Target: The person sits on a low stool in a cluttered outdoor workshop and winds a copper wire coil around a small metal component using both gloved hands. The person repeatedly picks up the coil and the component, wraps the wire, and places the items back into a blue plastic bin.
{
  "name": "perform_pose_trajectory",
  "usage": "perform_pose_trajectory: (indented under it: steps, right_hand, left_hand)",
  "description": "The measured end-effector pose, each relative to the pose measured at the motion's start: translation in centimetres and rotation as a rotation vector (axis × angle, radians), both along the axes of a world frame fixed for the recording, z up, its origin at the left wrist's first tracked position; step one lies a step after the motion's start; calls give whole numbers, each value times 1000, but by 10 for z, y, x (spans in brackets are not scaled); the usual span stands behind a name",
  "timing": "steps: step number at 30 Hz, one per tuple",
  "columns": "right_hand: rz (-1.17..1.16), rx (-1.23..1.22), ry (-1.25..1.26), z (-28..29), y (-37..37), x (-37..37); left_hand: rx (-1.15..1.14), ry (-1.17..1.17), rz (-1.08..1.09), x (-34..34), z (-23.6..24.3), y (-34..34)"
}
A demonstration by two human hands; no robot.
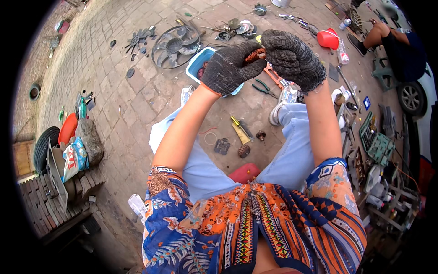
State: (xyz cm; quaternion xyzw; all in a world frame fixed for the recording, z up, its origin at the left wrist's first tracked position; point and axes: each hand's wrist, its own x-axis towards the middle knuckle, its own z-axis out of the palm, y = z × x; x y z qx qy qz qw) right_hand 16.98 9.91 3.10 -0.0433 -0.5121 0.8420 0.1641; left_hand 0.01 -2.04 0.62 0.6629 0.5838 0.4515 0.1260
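Both my hands wear dark knitted gloves and are raised in front of me, close together. My left hand (232, 66) is closed around a copper-coloured wound motor part (255, 55), which shows between thumb and fingers. Right beside its far end, my right hand (294, 59) has its fingers curled in; whatever lies inside them is hidden. Below my left hand stands a light blue basin (194, 68) with reddish things in it, partly covered by the glove. Pliers with green handles (264, 87) and an orange-handled tool (274, 76) lie on the paving beneath my hands.
Between my feet lie a yellow screwdriver (236, 122), a yellow tube (241, 134) and small copper-wound parts (244, 151). A fan in a round frame (175, 44) lies beyond the basin. A red bucket (327, 39), a green tool case (378, 141) and a seated person (397, 45) are at right.
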Motion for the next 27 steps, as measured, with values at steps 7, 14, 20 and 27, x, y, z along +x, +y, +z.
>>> perform_pose_trajectory:
  steps: [7,14,20,27]
  right_hand:
    - [-229,954,121,1,-9,-16]
    - [-186,504,61,-5,-10,-18]
    - [-58,-113,-142,0,-5,-8]
    - [-44,262,61,-12,6,-11]
  left_hand:
    - [-81,269,34,1,-2,0]
    - [-578,-710,-266,-7,22,-9]
    - [-470,-1122,-496,-20,0,-9]
    - [-502,-1059,-484,-15,-4,3]
